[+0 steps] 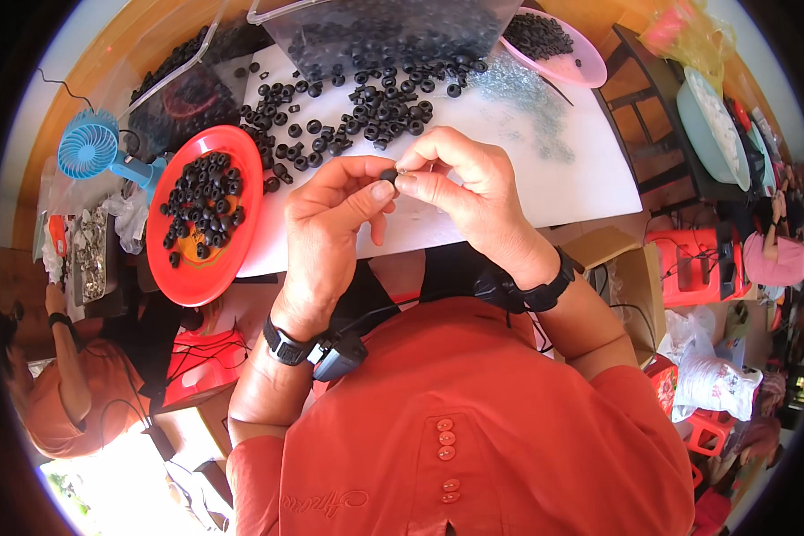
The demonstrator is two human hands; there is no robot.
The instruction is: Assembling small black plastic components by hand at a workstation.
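Note:
In front of my chest, above the white tabletop, my two hands meet at the fingertips. My left hand (335, 214) pinches a small round black plastic part (389, 176) between thumb and index finger. Right against it, my right hand (469, 183) has thumb and index finger pressed together; whatever lies between them is too small to make out. Beyond the hands, many similar black parts (389, 112) are scattered loose on the table. To the left, a red oval plate (252, 192) holds more black parts (201, 201).
A clear plastic bin (375, 40) of black parts stands at the back. Tiny silvery pieces (536, 107) lie right of it, near a pink tray (590, 71) with small black bits. A blue fan (89, 143) is at far left. Another person's arm (71, 375) shows at lower left.

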